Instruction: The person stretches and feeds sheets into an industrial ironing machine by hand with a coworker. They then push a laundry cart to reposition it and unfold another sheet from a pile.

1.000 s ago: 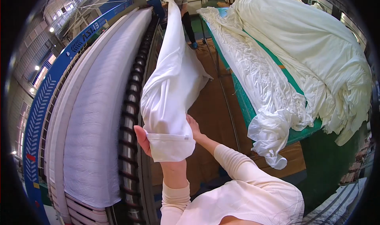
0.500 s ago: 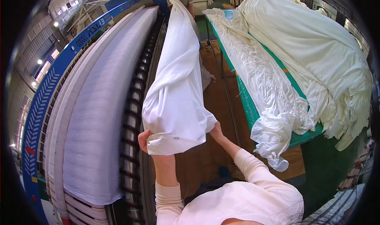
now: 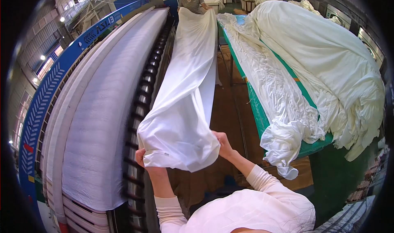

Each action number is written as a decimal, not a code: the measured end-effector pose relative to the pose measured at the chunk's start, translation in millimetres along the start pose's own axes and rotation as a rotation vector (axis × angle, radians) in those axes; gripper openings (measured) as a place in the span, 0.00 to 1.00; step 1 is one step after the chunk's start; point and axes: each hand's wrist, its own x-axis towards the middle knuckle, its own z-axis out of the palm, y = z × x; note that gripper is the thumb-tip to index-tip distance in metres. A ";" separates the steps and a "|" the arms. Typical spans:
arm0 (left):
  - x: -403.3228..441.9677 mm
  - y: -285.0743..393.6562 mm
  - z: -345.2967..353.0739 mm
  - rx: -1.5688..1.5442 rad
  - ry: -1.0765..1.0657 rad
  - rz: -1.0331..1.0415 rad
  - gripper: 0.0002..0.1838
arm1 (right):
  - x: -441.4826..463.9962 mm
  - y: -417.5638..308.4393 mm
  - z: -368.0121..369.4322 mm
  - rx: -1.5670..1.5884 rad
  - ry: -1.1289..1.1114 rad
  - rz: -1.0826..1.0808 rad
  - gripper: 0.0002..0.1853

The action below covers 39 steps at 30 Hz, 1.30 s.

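While its far end is held by a co-worker (image 3: 191, 3), white sheet (image 3: 180, 81) is gripped at near corners by left hand (image 3: 140, 156) and right hand (image 3: 223, 145).

Had ribbed panels (image 3: 40, 23), small lit lamps (image 3: 62, 19) and bright windows (image 3: 46, 67) at left, a green floor (image 3: 330, 173) and green-covered table (image 3: 258, 112) at right.

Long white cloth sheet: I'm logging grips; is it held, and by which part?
Both ends of the white sheet are held: left hand and right hand at opposite sides of its near end, a person in striped top at its far end.
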 end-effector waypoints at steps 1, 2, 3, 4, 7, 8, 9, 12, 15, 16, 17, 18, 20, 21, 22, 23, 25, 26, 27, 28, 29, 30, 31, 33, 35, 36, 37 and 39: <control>-6.0 -0.2 6.8 0.033 0.053 0.019 0.29 | -2.8 -8.2 2.8 -0.025 -0.091 -0.008 0.05; -5.2 -0.5 -3.7 0.014 0.048 0.002 0.29 | -5.5 -17.7 5.4 -0.052 -0.182 -0.018 0.06; -2.7 -0.9 -23.8 -0.005 0.042 -0.015 0.29 | -7.9 -31.7 13.3 -0.013 -0.237 -0.053 0.07; -0.3 -1.0 -38.3 -0.024 0.035 -0.032 0.28 | -9.5 -47.7 23.9 0.025 -0.292 -0.090 0.09; 5.0 3.4 -44.4 0.155 0.039 0.011 0.28 | -13.0 -84.9 44.9 0.076 -0.514 -0.365 0.11; 4.9 3.0 -45.3 0.228 0.054 0.035 0.28 | -15.2 -94.5 50.6 0.132 -0.607 -0.385 0.13; 3.5 3.4 -32.6 0.269 0.055 0.039 0.29 | -13.0 -106.3 57.4 0.146 -0.560 -0.476 0.11; 2.2 9.2 -32.2 0.309 0.023 -0.101 0.27 | -8.2 -152.3 67.1 0.209 -0.520 -0.632 0.10; -6.6 7.7 -72.5 0.433 0.055 -0.178 0.19 | -16.1 -159.8 70.8 0.268 -0.510 -0.629 0.08; -11.5 6.4 -89.4 0.502 0.080 -0.204 0.17 | -19.6 -154.0 71.4 0.280 -0.467 -0.599 0.08; -16.4 6.9 -127.2 0.593 0.057 -0.232 0.14 | -23.6 -144.6 70.3 0.291 -0.406 -0.548 0.07; -17.9 4.2 -139.3 0.698 0.141 -0.284 0.12 | -29.5 -132.9 68.0 0.314 -0.308 -0.471 0.07; -30.2 3.2 -153.7 0.706 0.181 -0.366 0.09 | -43.1 -111.3 58.4 0.370 -0.025 -0.272 0.06; -29.6 3.9 -158.7 0.752 0.201 -0.319 0.08 | -51.2 -101.6 51.0 0.408 0.145 -0.155 0.05; -31.6 4.8 -163.8 0.797 0.228 -0.280 0.08 | -59.5 -93.9 42.5 0.445 0.312 -0.045 0.05; -30.3 2.0 -167.8 0.837 0.254 -0.237 0.08 | -66.7 -86.8 32.7 0.472 0.460 0.048 0.05; -22.6 -2.1 -162.6 0.870 0.255 -0.190 0.09 | -79.9 -73.4 5.0 0.374 0.597 0.125 0.06; -15.7 -3.0 -157.9 0.889 0.258 -0.162 0.09 | -89.8 -63.8 -9.0 0.259 0.615 0.124 0.08; -9.0 -3.2 -146.0 0.839 0.358 -0.200 0.12 | -100.8 -56.1 -22.5 0.139 0.631 0.121 0.11; -2.3 -4.7 -157.0 1.026 0.352 -0.120 0.14 | -114.2 -45.3 -36.7 0.021 0.649 0.127 0.14; 9.4 -6.1 -176.9 1.214 0.343 -0.041 0.15 | -128.5 -31.9 -50.7 -0.164 0.698 0.100 0.15; 15.2 -7.1 -188.2 1.403 0.331 0.039 0.17 | -164.5 13.8 -85.3 -0.424 0.727 0.148 0.17; 16.3 -4.8 -179.3 1.724 0.270 0.128 0.20 | -169.4 6.1 -93.5 -0.413 0.784 0.244 0.17; 16.2 -7.3 -154.3 2.048 0.218 0.204 0.19 | -179.0 -9.3 -110.0 -0.377 0.889 0.436 0.17; 9.8 -13.2 -139.6 2.297 0.153 0.208 0.19 | -171.9 -26.9 -117.0 -0.209 0.846 0.497 0.17; 4.1 -15.8 -135.6 2.384 0.120 0.170 0.20 | -178.9 -4.1 -131.6 -0.336 0.838 0.434 0.16; -1.6 -18.3 -132.6 2.470 0.082 0.131 0.20 | -177.4 -1.0 -134.6 -0.434 0.827 0.361 0.15; -13.9 -20.9 -128.4 2.136 0.153 -0.334 0.20 | -153.9 -17.7 -126.7 -0.602 0.808 0.205 0.13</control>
